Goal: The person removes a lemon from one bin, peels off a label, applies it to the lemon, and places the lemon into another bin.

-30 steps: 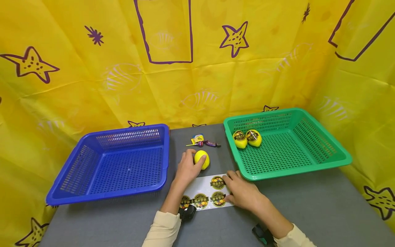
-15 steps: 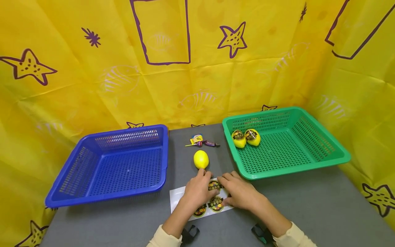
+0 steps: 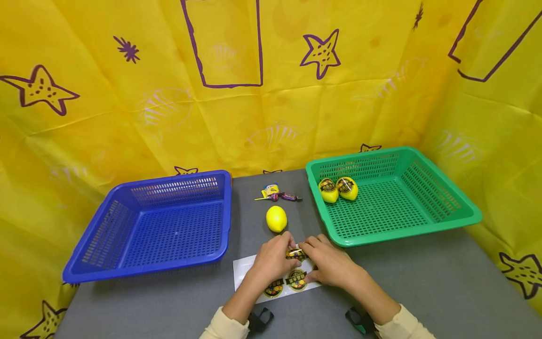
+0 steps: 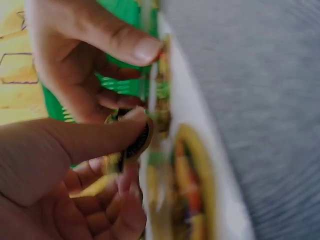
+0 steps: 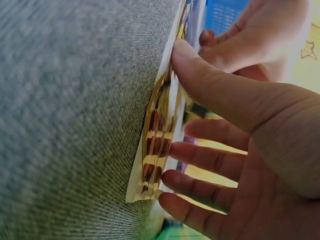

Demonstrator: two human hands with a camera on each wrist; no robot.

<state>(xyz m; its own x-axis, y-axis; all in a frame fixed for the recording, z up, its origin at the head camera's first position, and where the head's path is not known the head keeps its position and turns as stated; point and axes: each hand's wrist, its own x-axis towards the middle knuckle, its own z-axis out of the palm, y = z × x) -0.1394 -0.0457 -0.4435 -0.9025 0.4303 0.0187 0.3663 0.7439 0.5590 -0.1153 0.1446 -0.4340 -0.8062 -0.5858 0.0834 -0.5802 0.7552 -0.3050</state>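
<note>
On the table lies a white sheet of round black-and-gold fruit stickers (image 3: 243, 269). My left hand (image 3: 271, 259) pinches one sticker (image 4: 139, 142) between thumb and fingers; its edge curls up off the backing in the left wrist view. Beside it, my right hand (image 3: 332, 261) presses the sheet with thumb (image 5: 186, 52) and fingertips, fingers spread and not gripping. Further stickers (image 3: 296, 279) show below the hands, others are covered by them. Just beyond the left fingertips sits a lemon (image 3: 276, 219) with no sticker showing on it.
A blue basket (image 3: 226, 221) stands at left. The green basket (image 3: 406, 231) at right holds two lemons (image 3: 347, 189) with stickers on them. Behind the loose lemon lie a lollipop (image 3: 274, 197) and other small wrapped sweets (image 3: 290, 197). A yellow patterned cloth (image 3: 279, 108) hangs at the back.
My left hand let go of the lemon and came back to the sheet, which shifted slightly left and nearer. It now lifts a sticker's edge. The right hand stayed at the sheet.
</note>
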